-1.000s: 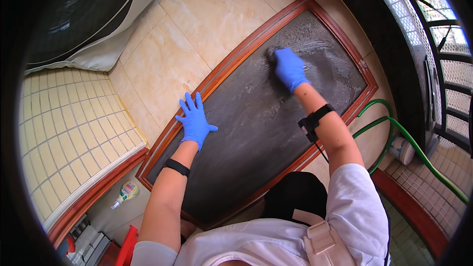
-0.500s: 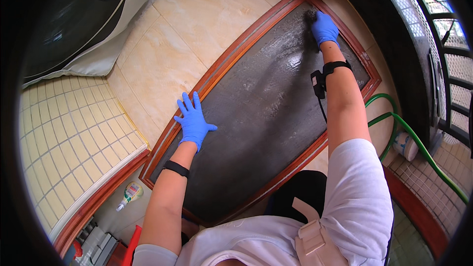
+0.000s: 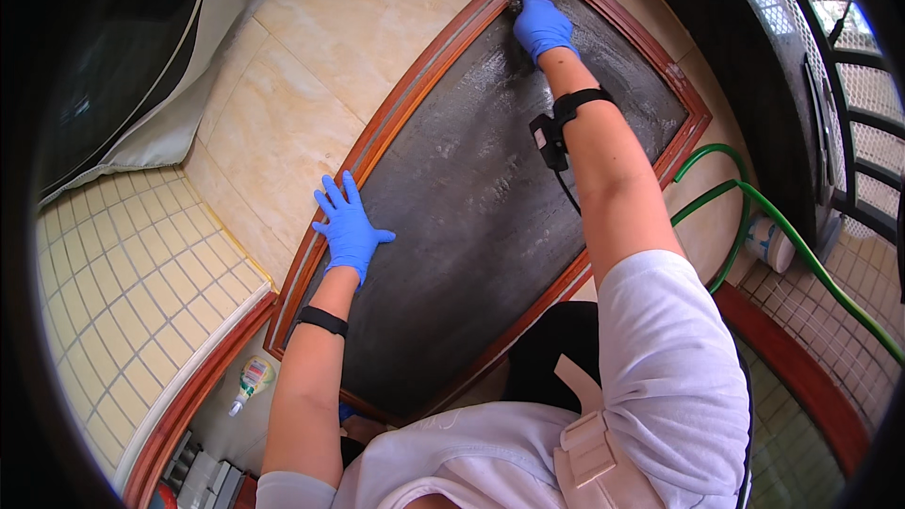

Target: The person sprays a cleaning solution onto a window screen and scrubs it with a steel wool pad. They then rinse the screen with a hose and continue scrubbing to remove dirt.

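A dark grey panel [image 3: 443,226] in a reddish-brown wooden frame [image 3: 396,108] lies slantwise before me, with wet, whitish streaks over its far part. My left hand [image 3: 349,231], in a blue glove, rests with fingers spread across the panel's left edge and the frame. At the panel's far corner, my right hand [image 3: 544,26], also gloved in blue, is closed and pressed down. A dark, rough-looking pad [image 3: 516,4] shows a little at its fingertips; most of it is hidden. A black strap with a small device [image 3: 549,139] sits on my right forearm.
Beige floor tiles [image 3: 311,66] surround the frame. A green hose [image 3: 797,236] curves on the right beside a white tub [image 3: 768,243]. A squeeze bottle [image 3: 253,382] lies at the lower left, near a tiled ledge [image 3: 141,273]. A covered dark object [image 3: 113,57] stands at the upper left.
My right hand has moved left and farther away along the panel, from near its far right edge to its far corner. My left hand keeps its place on the frame; the view has shifted slightly.
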`<state>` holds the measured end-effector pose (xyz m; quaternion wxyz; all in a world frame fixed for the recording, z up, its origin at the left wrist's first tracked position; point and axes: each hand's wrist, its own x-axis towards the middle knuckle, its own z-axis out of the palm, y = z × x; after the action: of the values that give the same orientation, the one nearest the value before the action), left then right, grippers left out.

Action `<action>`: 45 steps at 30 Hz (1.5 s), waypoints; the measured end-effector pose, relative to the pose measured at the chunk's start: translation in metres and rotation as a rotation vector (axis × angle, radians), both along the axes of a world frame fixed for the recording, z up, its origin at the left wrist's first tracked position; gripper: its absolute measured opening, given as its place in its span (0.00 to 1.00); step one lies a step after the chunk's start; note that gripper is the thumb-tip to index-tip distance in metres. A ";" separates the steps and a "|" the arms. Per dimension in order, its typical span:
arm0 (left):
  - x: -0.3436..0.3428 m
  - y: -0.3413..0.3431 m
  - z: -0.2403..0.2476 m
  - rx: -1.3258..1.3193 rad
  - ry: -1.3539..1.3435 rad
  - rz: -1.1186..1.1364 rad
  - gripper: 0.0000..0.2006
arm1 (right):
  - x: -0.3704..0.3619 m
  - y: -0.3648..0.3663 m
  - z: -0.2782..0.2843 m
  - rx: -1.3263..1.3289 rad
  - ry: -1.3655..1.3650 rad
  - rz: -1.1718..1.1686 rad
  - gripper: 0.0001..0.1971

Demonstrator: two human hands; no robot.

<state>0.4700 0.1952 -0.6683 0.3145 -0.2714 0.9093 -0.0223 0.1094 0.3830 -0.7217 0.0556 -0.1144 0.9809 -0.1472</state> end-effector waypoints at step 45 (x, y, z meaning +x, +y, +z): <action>0.015 -0.007 0.002 0.011 0.037 0.059 0.68 | 0.134 0.086 0.022 0.043 -0.398 0.299 0.20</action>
<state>0.4855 0.1887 -0.6666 0.2999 -0.2969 0.9066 -0.0029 0.2430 0.4694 -0.6999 0.2712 -0.2258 0.9257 -0.1360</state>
